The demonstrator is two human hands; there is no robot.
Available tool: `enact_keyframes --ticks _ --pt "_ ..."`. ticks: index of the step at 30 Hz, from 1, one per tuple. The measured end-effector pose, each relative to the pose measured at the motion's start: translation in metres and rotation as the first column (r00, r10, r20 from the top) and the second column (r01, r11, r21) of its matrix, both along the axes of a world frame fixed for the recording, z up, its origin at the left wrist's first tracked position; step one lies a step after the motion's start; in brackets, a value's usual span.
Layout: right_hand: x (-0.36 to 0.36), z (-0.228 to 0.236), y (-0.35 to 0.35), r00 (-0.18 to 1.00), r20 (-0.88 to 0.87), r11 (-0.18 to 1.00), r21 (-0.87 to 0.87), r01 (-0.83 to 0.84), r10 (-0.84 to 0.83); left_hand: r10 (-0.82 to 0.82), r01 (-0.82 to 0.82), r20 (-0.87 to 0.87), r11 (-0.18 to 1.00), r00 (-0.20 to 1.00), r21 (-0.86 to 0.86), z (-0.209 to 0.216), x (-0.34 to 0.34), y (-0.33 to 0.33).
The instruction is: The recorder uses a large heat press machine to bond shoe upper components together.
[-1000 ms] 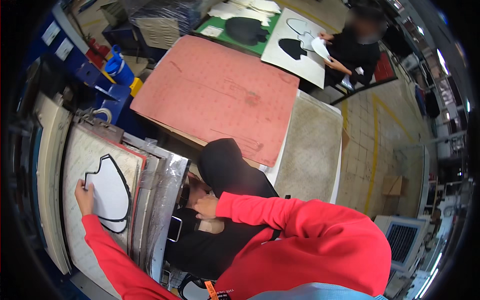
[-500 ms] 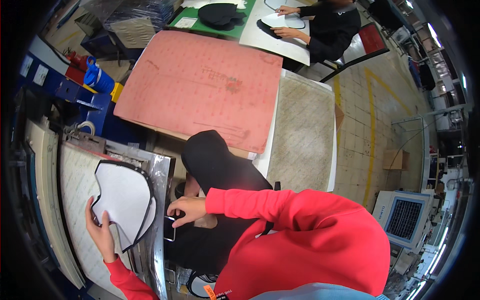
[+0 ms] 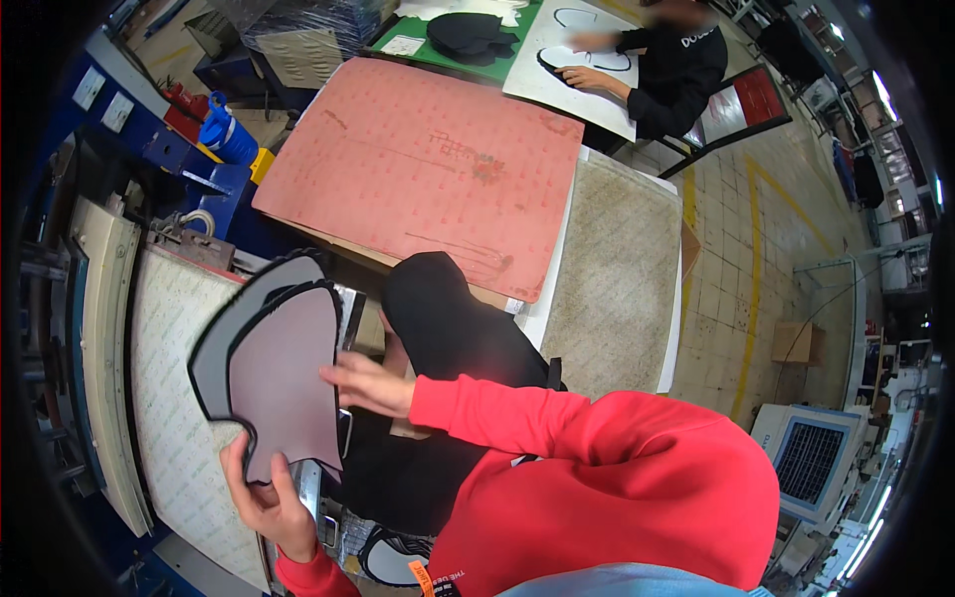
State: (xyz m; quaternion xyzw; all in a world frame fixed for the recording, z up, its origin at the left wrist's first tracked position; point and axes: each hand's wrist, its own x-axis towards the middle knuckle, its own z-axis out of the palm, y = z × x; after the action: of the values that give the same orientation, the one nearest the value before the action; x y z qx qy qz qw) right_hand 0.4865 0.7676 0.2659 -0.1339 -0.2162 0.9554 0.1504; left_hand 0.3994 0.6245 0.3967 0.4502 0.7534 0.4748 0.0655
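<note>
while the left hand (image 3: 267,502) grips the lower edge of a grey cut piece (image 3: 284,383) with a dark rim, fingers curled round its bottom corner, the piece stands lifted clear of the pale perforated board (image 3: 174,438) at the person's left and tilts toward the body. the right hand (image 3: 363,383) lies open and flat against the piece's right edge, fingers spread narrow, touching it rather than clasping it. so the picking-up looks done: the piece is off the board and in hand, between the board and the black stack (image 3: 448,338) that rests in front of the red sleeve (image 3: 517,423). what seems left, as a judgement only, is laying it down somewhere; no spot for it is marked out here. the board beneath shows bare where the piece hangs over it, and i cannot tell whether more pieces lie on it. beyond the stack a large pink sheet (image 3: 428,169) covers the table, with a tan mat (image 3: 617,279) just beside it. at the far end another person (image 3: 667,70) works on a white sheet with dark outlines, well apart from these hands.
</note>
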Motion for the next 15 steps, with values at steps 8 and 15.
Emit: enact_keyframes --ticks 8,15 --pt "0.008 0.095 0.027 0.964 -0.186 0.672 0.691 0.266 -0.19 0.263 -0.235 0.324 0.964 0.909 -0.122 -0.037 0.016 -0.066" --pt "0.011 0.129 -0.013 0.909 -0.415 0.23 0.881 0.413 -0.044 -0.364 0.381 0.831 0.902 0.421 0.202 -0.067 0.036 -0.088"
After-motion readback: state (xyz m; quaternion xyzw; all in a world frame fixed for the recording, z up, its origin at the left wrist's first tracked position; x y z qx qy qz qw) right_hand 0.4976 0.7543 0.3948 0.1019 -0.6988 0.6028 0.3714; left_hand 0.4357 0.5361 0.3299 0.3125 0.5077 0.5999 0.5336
